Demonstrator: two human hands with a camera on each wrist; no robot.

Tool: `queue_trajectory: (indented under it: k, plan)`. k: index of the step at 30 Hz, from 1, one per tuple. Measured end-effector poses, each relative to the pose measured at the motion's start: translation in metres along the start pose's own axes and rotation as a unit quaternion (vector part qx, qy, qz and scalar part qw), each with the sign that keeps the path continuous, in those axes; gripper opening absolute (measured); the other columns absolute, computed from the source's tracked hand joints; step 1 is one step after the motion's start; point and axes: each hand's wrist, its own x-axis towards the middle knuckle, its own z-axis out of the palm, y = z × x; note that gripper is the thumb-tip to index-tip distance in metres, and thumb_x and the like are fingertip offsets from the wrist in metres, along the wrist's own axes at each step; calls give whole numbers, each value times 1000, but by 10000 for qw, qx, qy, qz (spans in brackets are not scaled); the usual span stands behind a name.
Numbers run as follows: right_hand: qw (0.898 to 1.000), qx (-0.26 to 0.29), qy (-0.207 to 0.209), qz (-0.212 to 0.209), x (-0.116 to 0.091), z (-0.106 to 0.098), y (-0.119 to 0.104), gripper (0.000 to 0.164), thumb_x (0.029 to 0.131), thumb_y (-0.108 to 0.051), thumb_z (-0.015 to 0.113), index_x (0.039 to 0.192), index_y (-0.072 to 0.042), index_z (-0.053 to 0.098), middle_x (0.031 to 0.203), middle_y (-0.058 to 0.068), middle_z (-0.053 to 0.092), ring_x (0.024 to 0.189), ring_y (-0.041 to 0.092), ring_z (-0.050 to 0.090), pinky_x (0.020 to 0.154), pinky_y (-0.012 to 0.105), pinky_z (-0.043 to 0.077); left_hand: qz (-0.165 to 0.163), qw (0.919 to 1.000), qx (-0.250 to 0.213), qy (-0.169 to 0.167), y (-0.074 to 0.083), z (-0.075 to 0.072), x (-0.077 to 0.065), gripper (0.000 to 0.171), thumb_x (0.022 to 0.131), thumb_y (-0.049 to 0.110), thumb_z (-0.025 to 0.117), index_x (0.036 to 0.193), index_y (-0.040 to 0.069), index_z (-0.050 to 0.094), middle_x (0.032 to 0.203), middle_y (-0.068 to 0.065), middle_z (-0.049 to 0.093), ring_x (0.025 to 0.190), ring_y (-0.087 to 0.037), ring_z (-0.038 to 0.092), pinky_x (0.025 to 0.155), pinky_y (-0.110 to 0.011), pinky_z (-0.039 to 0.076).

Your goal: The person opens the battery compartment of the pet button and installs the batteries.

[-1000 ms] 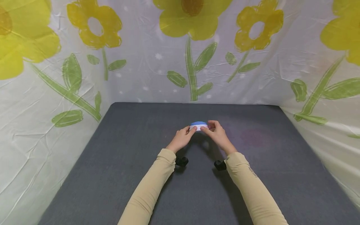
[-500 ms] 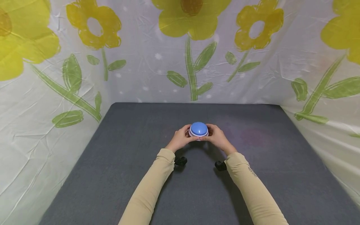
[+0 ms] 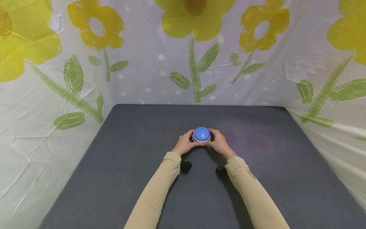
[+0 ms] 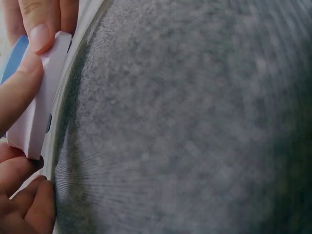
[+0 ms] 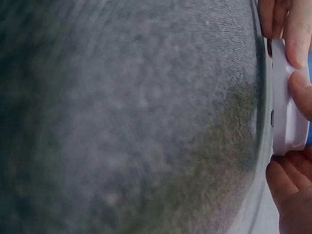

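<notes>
Between both hands is a round push button (image 3: 201, 134) with a blue domed top and a white base. My left hand (image 3: 183, 143) grips its left side, and my right hand (image 3: 219, 143) grips its right. The thumbs meet at the near side of the base, while the fingers curl round the flanks. In the left wrist view the white base (image 4: 41, 102) shows edge-on, with thumbs and fingers pressed on it. From the right wrist the same base (image 5: 287, 107) appears, held close over the dark cloth, blue dome facing up in the head view.
A dark grey cloth-covered table (image 3: 128, 178) spreads beneath the arms. Behind and at both sides hangs a white curtain (image 3: 143, 79) printed with yellow flowers. Black wrist devices (image 3: 186, 167) sit under the cuffs. A faint reddish patch (image 3: 261, 139) marks the cloth at right.
One second ago the button was seen side-on; it has tilted so its blue dome faces the head camera. Both hands have lowered slightly toward me with it, keeping their grip.
</notes>
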Motion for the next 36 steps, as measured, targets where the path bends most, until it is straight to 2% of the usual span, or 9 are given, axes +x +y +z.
queue_trajectory:
  k: [16, 26, 32, 36]
  plan:
    - [9988, -315, -216, 309, 1, 3, 0, 73, 79, -12, 75, 136, 10, 36, 133, 28, 39, 121, 38, 41, 99, 48, 34, -379, 9981, 466, -122, 4, 3, 2, 75, 82, 34, 71, 142, 6, 37, 139, -14, 42, 127, -29, 38, 101, -45, 33]
    - [9983, -301, -291, 397, 1, 3, 3, 76, 79, -13, 75, 138, 11, 34, 131, 29, 40, 121, 38, 41, 100, 48, 34, -413, 9981, 448, -42, 5, 5, 1, 75, 81, 34, 72, 142, 6, 38, 139, -14, 43, 127, -32, 37, 100, -46, 34]
    - [9987, -126, -318, 388, -1, 1, 4, 75, 80, -11, 74, 137, 11, 33, 132, 30, 39, 119, 38, 44, 97, 46, 37, -290, 9994, 187, 3, -2, 7, 1, 84, 77, 40, 75, 142, 4, 36, 140, -14, 41, 128, -30, 36, 101, -45, 33]
    - [9989, 83, -243, 395, -6, -5, 5, 69, 81, -7, 72, 136, 12, 35, 131, 30, 39, 117, 39, 45, 95, 45, 40, -212, 9991, -367, 90, -16, 4, -1, 88, 73, 42, 78, 141, 4, 38, 138, -12, 44, 125, -25, 42, 99, -39, 37]
